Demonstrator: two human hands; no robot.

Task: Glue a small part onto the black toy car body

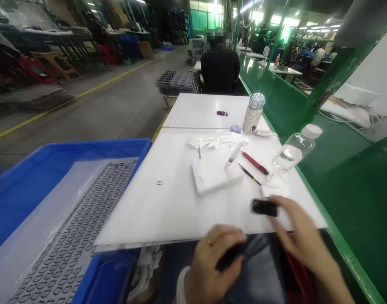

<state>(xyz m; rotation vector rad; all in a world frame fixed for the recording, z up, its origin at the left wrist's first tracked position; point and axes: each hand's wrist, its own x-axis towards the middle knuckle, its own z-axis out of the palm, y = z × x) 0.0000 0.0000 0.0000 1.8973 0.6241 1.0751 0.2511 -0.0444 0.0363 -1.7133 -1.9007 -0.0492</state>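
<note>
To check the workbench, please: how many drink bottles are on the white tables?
2: a white dotted bottle with blue lid, far right, and a clear plastic bottle with white cap, near right edge.

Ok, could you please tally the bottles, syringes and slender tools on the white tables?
Bottles: 2 (white speckled flask, clear plastic water bottle)
Syringes: 1 (clear plastic syringe)
Slender tools: 2 (red-handled tool, black-handled tool)
Total: 5

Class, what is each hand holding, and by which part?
Left hand: a dark object, grip mostly hidden. Right hand: a small black piece, pinched at its right end.
</note>
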